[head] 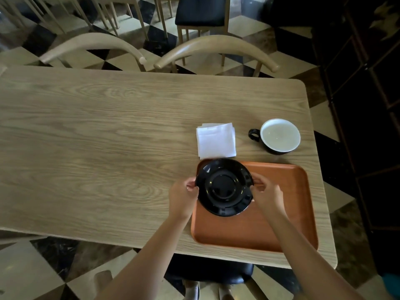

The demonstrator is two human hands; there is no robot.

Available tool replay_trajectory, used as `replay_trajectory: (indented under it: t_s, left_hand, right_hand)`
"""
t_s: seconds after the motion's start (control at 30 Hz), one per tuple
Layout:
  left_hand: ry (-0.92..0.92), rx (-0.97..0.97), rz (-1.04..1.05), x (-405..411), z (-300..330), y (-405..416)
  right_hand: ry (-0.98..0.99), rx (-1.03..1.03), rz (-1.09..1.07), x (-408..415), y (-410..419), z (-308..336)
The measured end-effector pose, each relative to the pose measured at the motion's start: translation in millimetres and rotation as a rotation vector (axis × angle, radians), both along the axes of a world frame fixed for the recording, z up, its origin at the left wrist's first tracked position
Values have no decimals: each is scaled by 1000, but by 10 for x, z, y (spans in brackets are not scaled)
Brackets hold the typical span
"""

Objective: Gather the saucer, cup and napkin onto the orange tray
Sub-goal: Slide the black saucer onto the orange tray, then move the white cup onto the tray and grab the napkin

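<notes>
Head cam, fwd-down, close (over table [108, 126])

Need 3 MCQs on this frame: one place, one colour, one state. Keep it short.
1. Where is the napkin?
A. on the tray
B. on the table, beyond the tray
C. under the cup

2. What colour is the cup inside?
A. white
B. orange
C. black

3. How is the saucer held?
A. left hand only
B. not held
C. both hands at its rim

Answers: 1 B, it lies on bare wood past the tray's far edge. 2 A, the interior shows white. 3 C, the left hand and right hand each grip a side.
</notes>
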State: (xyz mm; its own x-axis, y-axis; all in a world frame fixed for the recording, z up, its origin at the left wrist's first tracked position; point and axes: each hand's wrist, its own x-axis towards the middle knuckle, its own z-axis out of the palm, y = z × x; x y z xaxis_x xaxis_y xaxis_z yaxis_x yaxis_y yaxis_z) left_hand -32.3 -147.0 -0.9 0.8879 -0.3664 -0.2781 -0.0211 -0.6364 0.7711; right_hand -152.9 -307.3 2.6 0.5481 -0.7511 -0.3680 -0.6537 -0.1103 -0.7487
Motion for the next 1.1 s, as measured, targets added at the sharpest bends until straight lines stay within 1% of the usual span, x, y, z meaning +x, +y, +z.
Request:
replay_trajectory:
  t_s: [0.17,0.3,0.47,0.57,0.67,0.77,0.8,0.87,0.93,1.0,1.03,1.1]
  left_hand:
    - [-46,34,24,27,27,5]
    - [-56,36,9,62,48,-9]
    - [-35,60,18,84,6,-2]
    - [20,80,-17,127,17,22]
    - [93,166,-107,240,71,15]
    - [116,349,-240,410,140,-11]
    - [102,378,-256,460,187,-39]
    - [-13,323,-236,536,303,-154]
    - [-184,216,-248,540,405,-371]
    - [-338,123,-354,474,432,-656]
    - [-410,99,-436,411,429,-804]
    - [-566,84,-615,279,369,-1075]
  right_hand:
    - [-5,26,47,58,-2,-17]
    - [-9,34,38,112,-14,0]
    - [-3,40,67,110,-31,12]
    - [28,77,92,110,-71,20]
    - [87,108,162,124,-154,79]
    - [167,103,317,121,-303,198]
    - [185,95,371,113,-369,247]
    - [158,57,416,85,-531,341]
    - [84,-42,331,36,-712,437]
    - [14,-229,201,-18,-892,497]
    - [4,-355,180,-42,-983,494]
    - [60,-550,242,-87,-1151,415]
